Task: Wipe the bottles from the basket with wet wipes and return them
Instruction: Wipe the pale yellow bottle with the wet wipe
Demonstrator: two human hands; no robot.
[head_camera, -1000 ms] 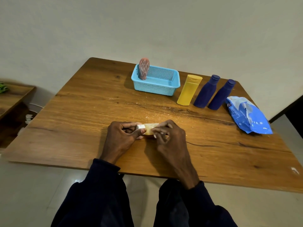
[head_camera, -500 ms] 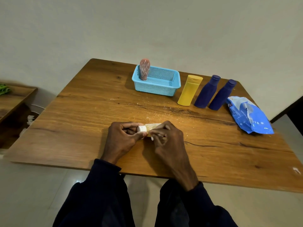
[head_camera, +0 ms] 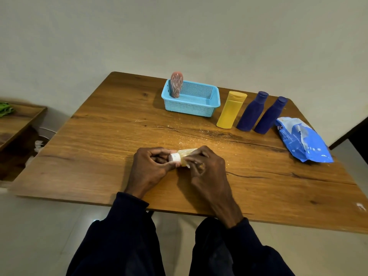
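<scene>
A wooden table (head_camera: 99, 156) filled the middle of the view, its grain running left to right. A long dark crack (head_camera: 258, 145) crossed the far half, and pale specks (head_camera: 199, 132) lay scattered along it. A small white mark (head_camera: 360, 206) sat near the right edge, perhaps a scrap of paper. Behind stood a plain off-white wall (head_camera: 179, 32); below, a pale tiled floor (head_camera: 39, 236). At the left was a lower wooden side table (head_camera: 20, 124) with something green (head_camera: 6, 109) on its far corner, cut off by the frame. A white object (head_camera: 38, 145) lay on the floor beside it, too small to name.
</scene>
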